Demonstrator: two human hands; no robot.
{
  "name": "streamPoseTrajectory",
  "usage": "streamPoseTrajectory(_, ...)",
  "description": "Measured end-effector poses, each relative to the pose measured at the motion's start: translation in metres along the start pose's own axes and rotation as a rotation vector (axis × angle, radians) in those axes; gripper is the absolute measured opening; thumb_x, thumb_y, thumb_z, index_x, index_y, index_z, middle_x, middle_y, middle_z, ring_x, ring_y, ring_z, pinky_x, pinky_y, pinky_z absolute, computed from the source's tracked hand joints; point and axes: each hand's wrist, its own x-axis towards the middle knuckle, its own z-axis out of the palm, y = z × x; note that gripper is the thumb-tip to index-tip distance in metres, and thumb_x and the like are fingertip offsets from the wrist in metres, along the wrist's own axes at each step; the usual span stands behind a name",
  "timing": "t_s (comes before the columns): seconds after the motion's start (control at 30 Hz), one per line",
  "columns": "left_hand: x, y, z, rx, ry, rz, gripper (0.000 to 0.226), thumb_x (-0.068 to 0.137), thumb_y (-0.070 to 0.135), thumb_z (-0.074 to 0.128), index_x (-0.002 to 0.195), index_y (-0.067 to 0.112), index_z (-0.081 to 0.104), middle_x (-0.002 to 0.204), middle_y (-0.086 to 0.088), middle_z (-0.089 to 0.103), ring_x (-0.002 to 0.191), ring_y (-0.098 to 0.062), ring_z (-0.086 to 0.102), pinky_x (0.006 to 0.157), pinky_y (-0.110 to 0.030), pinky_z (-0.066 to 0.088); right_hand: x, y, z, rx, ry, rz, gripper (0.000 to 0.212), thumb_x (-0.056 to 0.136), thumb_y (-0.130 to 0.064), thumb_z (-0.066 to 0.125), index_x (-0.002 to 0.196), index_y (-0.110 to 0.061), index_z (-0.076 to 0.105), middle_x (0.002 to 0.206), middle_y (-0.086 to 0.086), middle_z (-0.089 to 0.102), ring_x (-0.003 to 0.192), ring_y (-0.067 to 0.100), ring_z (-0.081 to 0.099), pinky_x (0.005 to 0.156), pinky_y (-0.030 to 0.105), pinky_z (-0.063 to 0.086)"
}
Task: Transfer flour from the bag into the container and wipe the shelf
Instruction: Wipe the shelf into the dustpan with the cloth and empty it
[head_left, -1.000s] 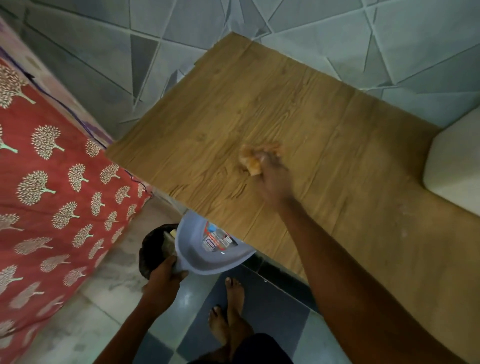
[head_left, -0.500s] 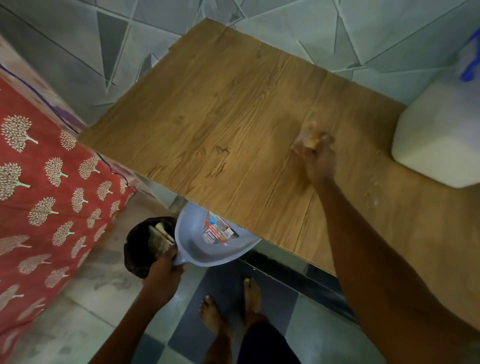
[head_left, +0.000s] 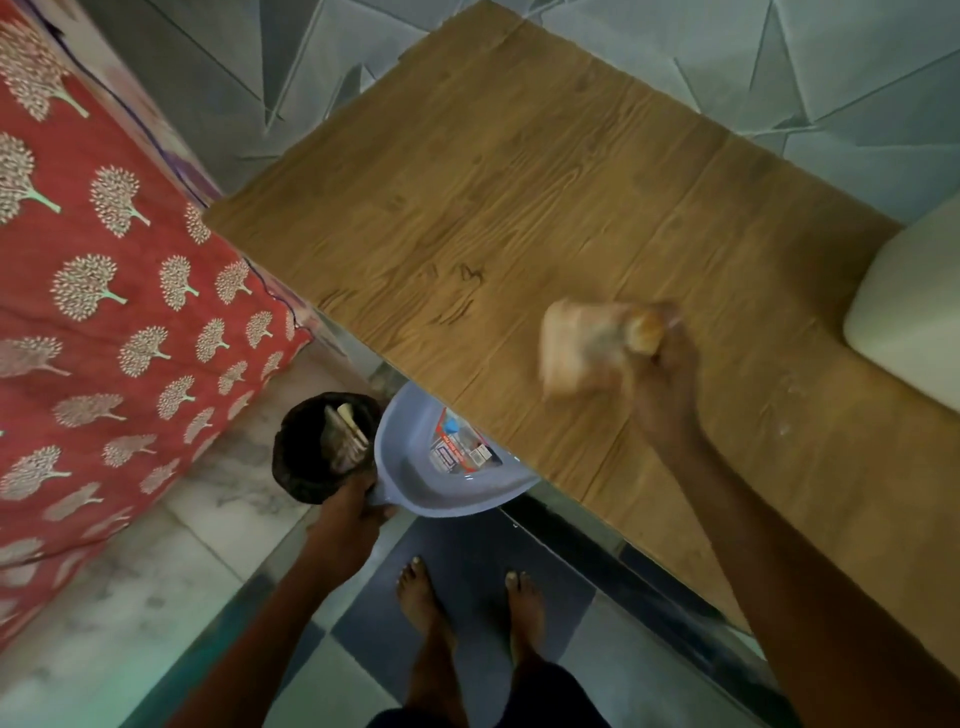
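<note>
We're wiping: right hand (head_left: 670, 384) grips cloth (head_left: 582, 348) on the shelf (head_left: 467, 208), left hand (head_left: 353, 514) grips pan (head_left: 415, 467) under its edge; next, probably sweep flour (head_left: 782, 429) edgeward.

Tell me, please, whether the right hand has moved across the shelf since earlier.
Yes: the right hand moved from the dark grain mark toward the white container and the shelf's front edge.

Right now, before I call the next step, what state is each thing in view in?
shelf, pale specks near the container.
cloth, bunched in the right hand over the shelf, blurred.
container, standing at the shelf's right end, partly out of frame.
blue pan, gripped by the left hand below the shelf's front edge.
bin, on the floor, black-lined, rubbish inside.
</note>
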Motion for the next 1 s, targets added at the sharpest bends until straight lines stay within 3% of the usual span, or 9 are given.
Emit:
streamPoseTrajectory(0.1, -0.007, 0.005, 0.01, -0.018, 0.016, 0.016, 0.038, 0.092, 0.002, 0.066, 0.128, 0.012, 0.061, 0.128, -0.003, 0.064, 0.118, -0.019, 0.058, 0.096, -0.03, 0.043, 0.053, 0.023, -0.024, -0.349, 0.155, -0.163, 0.03, 0.1, -0.023, 0.055, 0.121, -0.001, 0.057, 0.114, 0.012, 0.066, 0.104, 0.027, 0.066, 0.088, 0.044, 0.055)
streamPoseTrajectory(0.23, -0.015, 0.012, 0.024, -0.01, 0.046, 0.0, 0.036, 0.092, 0.0, 0.066, 0.127, 0.009, 0.061, 0.123, -0.003, 0.065, 0.112, -0.019, 0.06, 0.09, -0.028, 0.042, 0.05, 0.048, 0.02, -0.716, -0.015, -0.162, 0.045, 0.095, -0.036, 0.047, 0.119, -0.001, 0.064, 0.12, 0.018, 0.067, 0.107, 0.038, 0.065, 0.09, 0.047, 0.053)
streamPoseTrajectory(0.4, -0.033, 0.034, 0.033, 0.004, 0.072, -0.008, 0.035, 0.094, 0.001, 0.064, 0.128, 0.006, 0.059, 0.113, 0.001, 0.059, 0.107, -0.017, 0.055, 0.089, -0.03, 0.04, -0.052, -0.01, 0.061, -0.089, -0.409, 0.095, 0.035, 0.084, -0.031, 0.055, 0.116, -0.02, 0.062, 0.111, -0.002, 0.067, 0.105, 0.015, 0.064, 0.09, 0.034, 0.054)
streamPoseTrajectory(0.47, -0.038, 0.038, 0.037, 0.004, 0.059, -0.004, 0.035, 0.093, 0.001, 0.065, 0.127, 0.006, 0.06, 0.116, 0.0, 0.06, 0.109, -0.019, 0.057, 0.089, -0.031, 0.04, -0.053, -0.017, 0.05, 0.189, -0.286, 0.227, 0.025, 0.076, -0.013, 0.056, 0.1, -0.018, 0.062, 0.094, -0.004, 0.066, 0.088, 0.014, 0.063, 0.077, 0.034, 0.054)
streamPoseTrajectory(0.57, -0.041, 0.042, 0.045, 0.017, 0.039, -0.009, 0.03, 0.092, 0.001, 0.066, 0.121, 0.007, 0.062, 0.117, -0.005, 0.065, 0.107, -0.019, 0.059, 0.087, -0.032, 0.042, -0.023, -0.02, 0.002, 0.278, 0.039, 0.169, 0.02, 0.076, 0.005, 0.054, 0.087, -0.012, 0.057, 0.075, -0.011, 0.065, 0.068, 0.001, 0.058, 0.064, 0.019, 0.049)
streamPoseTrajectory(0.67, -0.043, 0.042, 0.057, 0.017, 0.033, -0.007, 0.032, 0.092, 0.003, 0.067, 0.123, 0.008, 0.062, 0.121, -0.005, 0.065, 0.11, -0.02, 0.06, 0.089, -0.033, 0.044, 0.016, 0.001, -0.071, -0.295, 0.258, 0.009, 0.016, 0.09, -0.004, 0.053, 0.104, 0.0, 0.059, 0.089, -0.007, 0.065, 0.081, 0.001, 0.062, 0.074, 0.019, 0.047)
streamPoseTrajectory(0.73, -0.044, 0.041, 0.067, 0.002, 0.024, -0.015, 0.033, 0.092, 0.005, 0.067, 0.124, 0.01, 0.062, 0.124, -0.005, 0.065, 0.113, -0.022, 0.061, 0.093, -0.037, 0.047, 0.041, 0.022, -0.105, -0.569, 0.261, 0.009, 0.03, 0.09, -0.025, 0.047, 0.104, -0.003, 0.061, 0.092, 0.008, 0.068, 0.086, 0.02, 0.065, 0.073, 0.027, 0.045)
streamPoseTrajectory(0.9, -0.048, 0.045, 0.085, 0.025, 0.06, -0.028, 0.029, 0.091, 0.004, 0.068, 0.119, 0.01, 0.064, 0.117, -0.005, 0.067, 0.106, -0.022, 0.061, 0.09, -0.041, 0.048, 0.005, 0.019, -0.032, -0.52, -0.132, 0.025, 0.033, 0.092, -0.028, 0.054, 0.113, -0.004, 0.065, 0.107, 0.016, 0.07, 0.097, 0.032, 0.066, 0.087, 0.045, 0.053)
streamPoseTrajectory(1.0, -0.052, 0.052, 0.091, 0.019, 0.071, -0.046, 0.023, 0.09, 0.003, 0.067, 0.113, 0.008, 0.065, 0.111, -0.008, 0.069, 0.101, -0.025, 0.063, 0.086, -0.042, 0.048, -0.052, -0.001, 0.002, -0.284, -0.371, 0.09, 0.033, 0.084, -0.021, 0.052, 0.113, -0.01, 0.063, 0.098, 0.005, 0.069, 0.087, 0.018, 0.064, 0.076, 0.035, 0.054)
